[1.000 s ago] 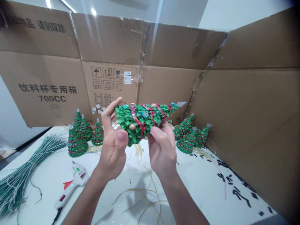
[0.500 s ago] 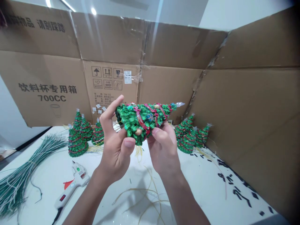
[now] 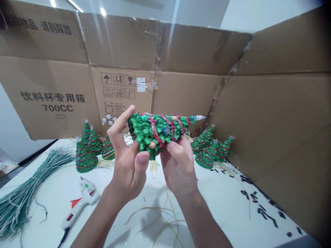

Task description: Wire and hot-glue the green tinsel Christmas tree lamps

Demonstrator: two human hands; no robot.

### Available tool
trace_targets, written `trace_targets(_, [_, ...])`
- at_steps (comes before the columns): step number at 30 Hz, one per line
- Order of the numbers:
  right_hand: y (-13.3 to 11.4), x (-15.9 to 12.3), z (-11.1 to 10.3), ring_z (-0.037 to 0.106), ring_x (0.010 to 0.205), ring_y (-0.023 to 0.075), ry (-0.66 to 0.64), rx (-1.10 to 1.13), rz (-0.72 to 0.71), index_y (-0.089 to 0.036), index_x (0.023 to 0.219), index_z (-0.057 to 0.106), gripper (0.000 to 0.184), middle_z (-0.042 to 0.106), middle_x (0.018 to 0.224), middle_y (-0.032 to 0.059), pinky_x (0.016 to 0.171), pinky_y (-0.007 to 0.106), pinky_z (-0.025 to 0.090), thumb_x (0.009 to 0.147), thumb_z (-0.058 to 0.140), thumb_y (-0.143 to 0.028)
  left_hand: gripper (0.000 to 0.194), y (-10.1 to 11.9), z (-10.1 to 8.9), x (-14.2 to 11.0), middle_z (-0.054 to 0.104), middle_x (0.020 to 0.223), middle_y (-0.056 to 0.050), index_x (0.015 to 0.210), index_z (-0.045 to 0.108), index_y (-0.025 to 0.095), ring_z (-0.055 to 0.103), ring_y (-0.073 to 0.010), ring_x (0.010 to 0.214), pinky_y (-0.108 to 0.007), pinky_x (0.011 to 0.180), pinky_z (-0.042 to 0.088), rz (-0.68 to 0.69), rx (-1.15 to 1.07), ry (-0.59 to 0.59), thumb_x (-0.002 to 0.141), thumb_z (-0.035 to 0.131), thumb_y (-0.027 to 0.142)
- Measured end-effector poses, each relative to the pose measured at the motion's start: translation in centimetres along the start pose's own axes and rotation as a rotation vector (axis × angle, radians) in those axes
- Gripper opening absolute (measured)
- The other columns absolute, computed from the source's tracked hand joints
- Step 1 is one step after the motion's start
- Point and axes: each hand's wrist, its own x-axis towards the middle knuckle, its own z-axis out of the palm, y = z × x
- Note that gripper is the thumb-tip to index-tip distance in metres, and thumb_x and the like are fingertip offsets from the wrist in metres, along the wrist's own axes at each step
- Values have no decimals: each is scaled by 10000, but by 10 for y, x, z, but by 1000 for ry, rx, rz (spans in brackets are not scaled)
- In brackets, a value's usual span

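A small green Christmas tree ornament (image 3: 161, 132) with red glitter garland lies sideways in the air, its clear tip pointing right. My left hand (image 3: 128, 162) is around its base end, thumb in front and index finger raised over the edge. Thin wires come out of the base between the fingers of that hand. Under the tree's middle, my right hand (image 3: 179, 163) grips it with the thumb against the near side; its other fingers are hidden behind.
A glue gun (image 3: 81, 203) lies left, beside a bundle of green and white wires (image 3: 28, 193). Decorated trees stand at back left (image 3: 86, 153) and back right (image 3: 207, 151). Yellow strands (image 3: 157, 210) and black bits (image 3: 262, 212) lie on the white table. Cardboard walls (image 3: 186, 96) surround the back.
The tree's tip has shifted very slightly right and down. Both hands keep nearly the same hold.
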Motion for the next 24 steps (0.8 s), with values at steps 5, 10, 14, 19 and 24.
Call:
trace_targets(5, [-1,0,0,722,1096,265,-7,25,9,-305,1369,626,533,775,1178,32,1027,463,595,863,791,-276,622,-2,7,-1,368,1708,-86,1689,331,375,406,-365,1581,-544,1285,400,-15,-66,71,1122,327,631])
trace_targets(10, [-1,0,-1,727,1078,249,11,59,52,-313,1366,650,535,782,1173,9,1057,445,578,850,767,-230,619,-3,8,-3,387,1702,-69,1691,328,392,427,-362,1552,-541,1271,393,-29,-37,91,1125,287,639])
trace_targets(14, [-1,-2,0,720,1128,256,2,121,83,-316,1378,655,505,785,1168,8,1087,455,565,884,720,-237,624,-1,5,-2,398,1686,-86,1682,344,369,476,-363,1498,-538,1251,420,-61,4,87,1125,260,639])
trace_targets(19, [0,-2,1,728,1144,269,-25,100,65,-315,1388,655,521,795,1179,13,1097,470,561,881,750,-240,616,2,3,1,397,1687,-89,1677,356,364,468,-366,1506,-547,1250,417,-53,13,80,1131,253,630])
trace_targets(24, [1,-1,-1,725,1136,263,-22,77,64,-310,1367,654,514,792,1193,12,1091,461,561,869,754,-234,575,2,0,2,392,1691,-80,1679,346,387,448,-362,1531,-559,1276,393,-66,17,39,1145,271,589])
